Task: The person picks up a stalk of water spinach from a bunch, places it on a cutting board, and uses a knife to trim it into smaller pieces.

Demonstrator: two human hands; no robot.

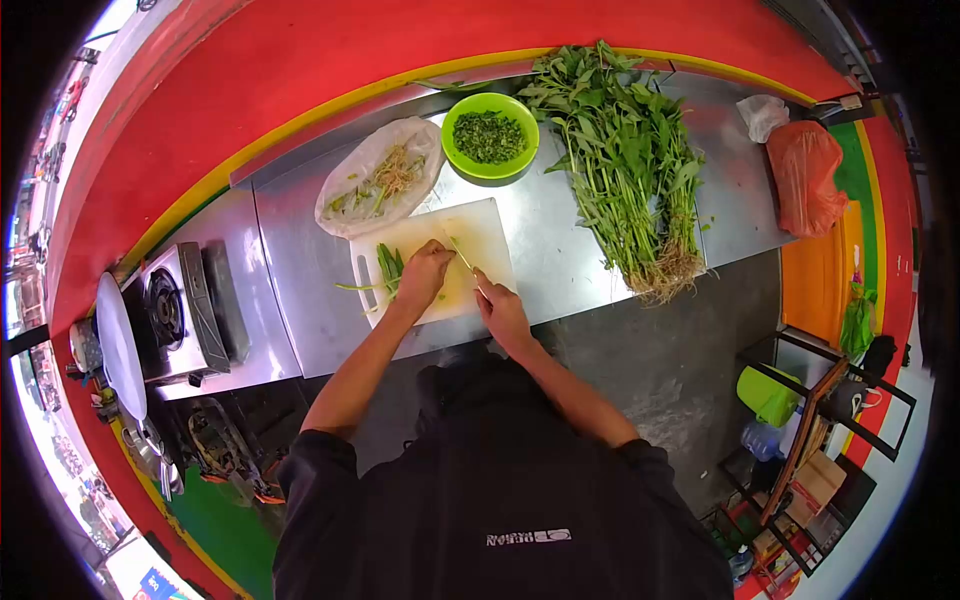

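Observation:
My right hand point(503, 312) is wrapped round the handle of a knife point(463, 254), whose blade points up and left over the white cutting board point(488, 232). Close to the blade, my left hand point(424, 274) is closed with its fingertips pinched; what lies in them is too small to make out. Cut green leaves and stems point(388, 264) rest on the board just left of that hand. Behind the board stands a lime-green bowl point(532, 132) of chopped greens point(488, 137). Beside it, a clear plastic bag point(340, 212) holds roots and stem trimmings point(385, 183).
A large bunch of leafy greens point(630, 160) with roots lies on the steel counter point(560, 270) to the right. Farther right is a red plastic bag point(805, 178). A gas stove point(180, 312) stands at the left. A metal rack point(800, 440) is on the right.

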